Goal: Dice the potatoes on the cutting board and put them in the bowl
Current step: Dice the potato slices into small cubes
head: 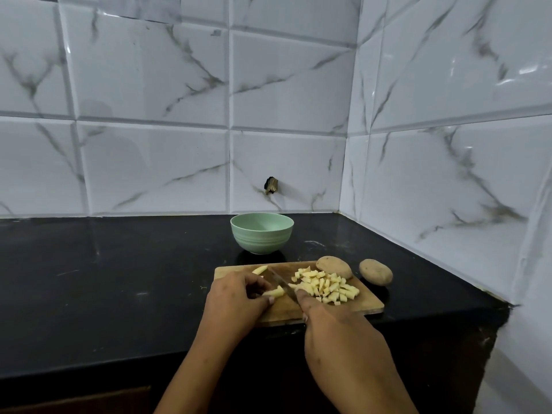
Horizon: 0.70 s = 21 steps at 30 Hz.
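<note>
A wooden cutting board (367, 306) lies on the black counter. My left hand (236, 297) holds potato strips (274, 292) down on the board with curled fingers. My right hand (334, 327) grips a knife (282, 283), whose blade crosses the board just right of the strips. A pile of diced potato (327, 286) covers the board's right half. One loose strip (260, 269) lies at the far edge. A whole potato (334, 266) rests on the board's far right corner, and a second whole potato (375, 271) sits on the counter beside it. The green bowl (262, 233) stands behind the board.
The black counter (119, 279) stretches left of the board. Marble-look tiled walls (448, 174) close in behind and on the right, forming a corner. The counter's front edge runs below my forearms.
</note>
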Motion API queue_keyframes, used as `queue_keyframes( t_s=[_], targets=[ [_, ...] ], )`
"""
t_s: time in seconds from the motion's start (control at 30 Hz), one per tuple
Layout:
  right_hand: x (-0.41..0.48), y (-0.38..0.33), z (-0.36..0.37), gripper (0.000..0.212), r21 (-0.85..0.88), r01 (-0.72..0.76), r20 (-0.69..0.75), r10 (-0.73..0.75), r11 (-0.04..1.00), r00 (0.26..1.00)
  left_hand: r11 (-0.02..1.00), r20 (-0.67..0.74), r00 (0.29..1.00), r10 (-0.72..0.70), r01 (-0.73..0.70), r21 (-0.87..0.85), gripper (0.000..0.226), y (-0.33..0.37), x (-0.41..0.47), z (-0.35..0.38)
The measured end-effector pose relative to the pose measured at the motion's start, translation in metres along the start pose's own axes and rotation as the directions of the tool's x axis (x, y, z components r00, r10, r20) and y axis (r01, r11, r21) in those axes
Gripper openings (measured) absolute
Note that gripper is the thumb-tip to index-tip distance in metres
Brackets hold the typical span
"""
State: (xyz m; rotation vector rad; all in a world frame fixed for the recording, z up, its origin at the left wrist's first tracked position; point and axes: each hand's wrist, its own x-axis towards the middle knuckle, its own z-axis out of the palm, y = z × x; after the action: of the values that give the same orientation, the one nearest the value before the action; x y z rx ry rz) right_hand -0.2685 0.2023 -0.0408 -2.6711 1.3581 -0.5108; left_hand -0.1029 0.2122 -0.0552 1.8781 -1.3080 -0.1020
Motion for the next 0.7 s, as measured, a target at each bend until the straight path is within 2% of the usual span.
queue_keyframes(
  t_s=[0.17, 0.4, 0.6, 0.7],
  targets=[
    [0.003, -0.008, 0.0, 0.065, -0.022, 0.019, 0.131, -0.016, 1.0, 0.991, 1.0, -0.024, 1.0, 0.001, 0.0, 0.029, 0.009, 0.003, -0.002, 0.0],
    [-0.002, -0.005, -0.001, 0.057, 0.01, 0.042, 0.003, -0.042, 0.999, 0.999, 0.999, -0.071, 0.997, 0.028, -0.026, 0.036, 0.015, 0.002, -0.009, -0.003],
    [0.0, -0.014, 0.0, 0.063, -0.051, 0.052, 0.11, -0.046, 0.997, 0.993, 0.998, -0.068, 0.996, 0.056, -0.055, 0.015, 0.014, 0.002, -0.011, -0.005],
    [0.004, -0.016, 0.001, 0.055, -0.064, 0.078, 0.075, -0.073, 0.995, 0.995, 0.998, -0.088, 0.995, 0.055, -0.054, 0.01, 0.016, 0.004, -0.012, -0.005]
  ],
)
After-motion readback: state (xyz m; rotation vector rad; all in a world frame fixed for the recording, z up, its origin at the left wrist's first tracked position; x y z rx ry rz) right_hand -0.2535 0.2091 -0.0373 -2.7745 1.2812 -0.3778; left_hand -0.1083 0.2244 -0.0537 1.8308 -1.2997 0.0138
